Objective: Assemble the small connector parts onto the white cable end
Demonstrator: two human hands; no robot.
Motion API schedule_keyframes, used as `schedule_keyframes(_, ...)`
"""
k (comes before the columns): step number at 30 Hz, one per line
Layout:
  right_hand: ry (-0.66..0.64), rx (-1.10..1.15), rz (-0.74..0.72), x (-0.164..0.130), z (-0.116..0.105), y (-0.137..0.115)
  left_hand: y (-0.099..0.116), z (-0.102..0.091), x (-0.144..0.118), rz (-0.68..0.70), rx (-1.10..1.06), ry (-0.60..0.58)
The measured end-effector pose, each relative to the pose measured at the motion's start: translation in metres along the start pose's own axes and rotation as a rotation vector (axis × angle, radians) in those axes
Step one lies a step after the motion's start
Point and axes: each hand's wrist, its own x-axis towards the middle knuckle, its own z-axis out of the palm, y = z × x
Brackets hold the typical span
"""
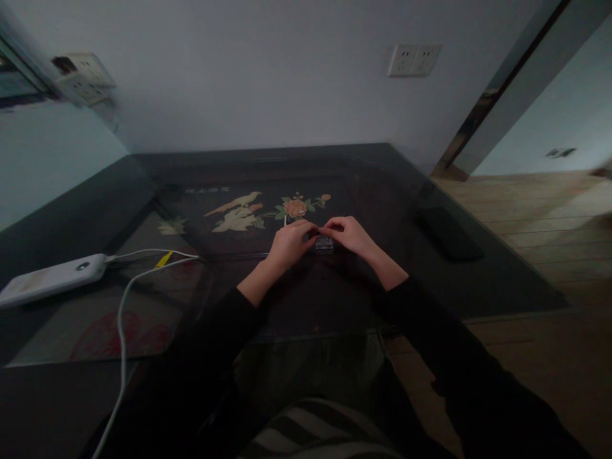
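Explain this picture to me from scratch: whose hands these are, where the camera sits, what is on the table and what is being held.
There is no machine here. A person wears a camera on the head, so the single picture looks forward and down along their own dark-sleeved arms. The left hand and right hand meet over a dark glass-topped table, and both touch a small clear boxy object between their fingertips. The picture is too dim to tell what it is, or how firm the grip is. Under the glass is a panel with a bird and flower design. On the left lies a white power bank with white cables plugged in. On the right lies a flat dark object, perhaps a phone. On the wall behind is a double socket.
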Motion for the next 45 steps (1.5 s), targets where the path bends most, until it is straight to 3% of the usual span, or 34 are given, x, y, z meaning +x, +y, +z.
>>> schedule_keyframes(22,-0.065,0.136,0.107,-0.001,-0.002,-0.001,-0.001,0.001,-0.001,0.148,0.036,-0.068)
schedule_keyframes(26,-0.070,0.131,0.130,-0.002,-0.003,-0.004,0.003,0.000,-0.001,0.136,-0.010,-0.084)
schedule_keyframes(35,0.008,0.172,0.194,-0.001,-0.010,0.000,-0.004,0.005,0.001,-0.001,-0.131,0.024)
schedule_keyframes(45,0.021,0.153,0.200,-0.002,-0.012,-0.002,-0.006,0.004,0.000,0.013,-0.012,0.031)
